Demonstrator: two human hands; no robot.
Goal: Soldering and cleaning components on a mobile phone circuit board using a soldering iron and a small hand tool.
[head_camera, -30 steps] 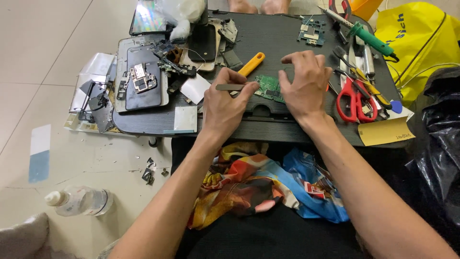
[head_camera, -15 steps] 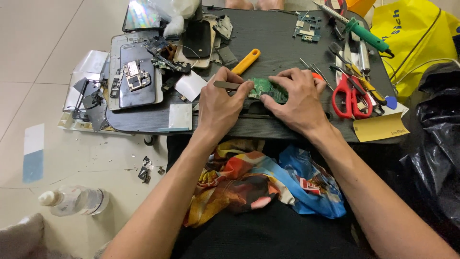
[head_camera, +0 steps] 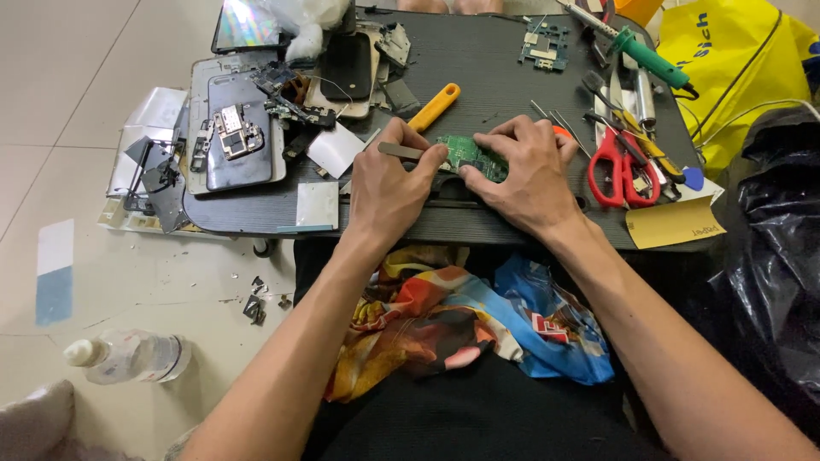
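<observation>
A small green circuit board [head_camera: 468, 155] lies near the front edge of a low dark table [head_camera: 491, 72]. My right hand [head_camera: 523, 175] presses down on it, fingertips on the board's right side. My left hand [head_camera: 391, 183] pinches metal tweezers [head_camera: 401, 151], whose tips reach toward the board's left edge. A yellow-handled pry tool [head_camera: 435, 107] lies just behind both hands.
Red-handled scissors [head_camera: 617, 166] and other hand tools lie to the right, with a green-handled soldering iron [head_camera: 645, 53] behind. Opened phones and loose parts [head_camera: 237, 135] crowd the table's left. A second board [head_camera: 543, 45] sits at the back. A plastic bottle [head_camera: 128, 357] lies on the floor.
My hands have stayed on the board; the view has tilted so the table sits slightly lower in frame. The left hand's tweezers have shifted a little closer to the board.
</observation>
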